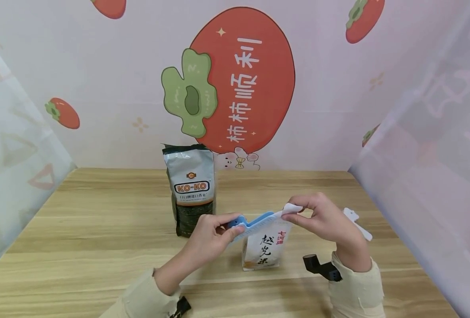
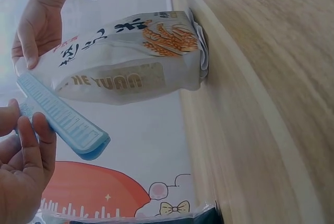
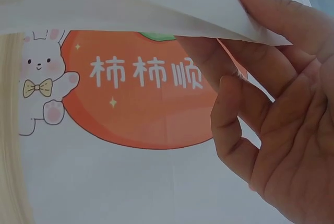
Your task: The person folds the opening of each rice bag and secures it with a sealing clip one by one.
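Observation:
A white rice bag with dark and red lettering stands on the table, its top narrowed to a flat edge. My right hand pinches the folded top corner between thumb and fingers, as the right wrist view shows close up on the white bag. In my left hand is a light blue bag clip, gripped at one end by thumb and fingertips. The left wrist view has the clip slanting across the bag's top end, its two arms close together at the far tip.
Behind the left hand stands a taller silver and black KO-KO rice bag. A white clip-like piece lies on the wooden table beyond the right wrist, partly hidden. Printed cloth walls enclose the back and sides.

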A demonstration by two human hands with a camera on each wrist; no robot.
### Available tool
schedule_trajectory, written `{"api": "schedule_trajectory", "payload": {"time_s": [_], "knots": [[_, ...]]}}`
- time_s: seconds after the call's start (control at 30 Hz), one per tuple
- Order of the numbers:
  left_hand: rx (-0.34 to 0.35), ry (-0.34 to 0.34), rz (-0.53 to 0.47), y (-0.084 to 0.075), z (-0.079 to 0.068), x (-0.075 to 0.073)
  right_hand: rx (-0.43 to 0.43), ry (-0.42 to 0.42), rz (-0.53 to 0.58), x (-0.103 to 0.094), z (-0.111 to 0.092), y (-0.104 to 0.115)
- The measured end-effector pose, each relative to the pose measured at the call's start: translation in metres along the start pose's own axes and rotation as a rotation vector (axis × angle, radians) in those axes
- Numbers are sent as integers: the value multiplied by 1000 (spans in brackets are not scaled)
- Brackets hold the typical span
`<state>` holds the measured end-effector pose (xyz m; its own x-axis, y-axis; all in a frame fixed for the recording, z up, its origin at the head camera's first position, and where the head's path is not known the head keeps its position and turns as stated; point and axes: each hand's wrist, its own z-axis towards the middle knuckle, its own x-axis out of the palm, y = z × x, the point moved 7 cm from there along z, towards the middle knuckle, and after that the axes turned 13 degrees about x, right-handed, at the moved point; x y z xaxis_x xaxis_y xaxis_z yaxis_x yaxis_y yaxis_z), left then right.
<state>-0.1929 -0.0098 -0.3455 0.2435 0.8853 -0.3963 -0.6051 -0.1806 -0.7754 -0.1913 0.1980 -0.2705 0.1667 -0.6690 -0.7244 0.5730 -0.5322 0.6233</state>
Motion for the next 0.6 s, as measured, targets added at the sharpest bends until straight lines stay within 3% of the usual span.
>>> {"api": "schedule_trajectory", "payload": {"time_s": [0.37,0.6], "knots": [[-11,-15,-26,-4,3,2,-21,-19,-9,1,2,3],[7,-24,-34,-10,8,4,25,-28,-22,0,1,3]]}}
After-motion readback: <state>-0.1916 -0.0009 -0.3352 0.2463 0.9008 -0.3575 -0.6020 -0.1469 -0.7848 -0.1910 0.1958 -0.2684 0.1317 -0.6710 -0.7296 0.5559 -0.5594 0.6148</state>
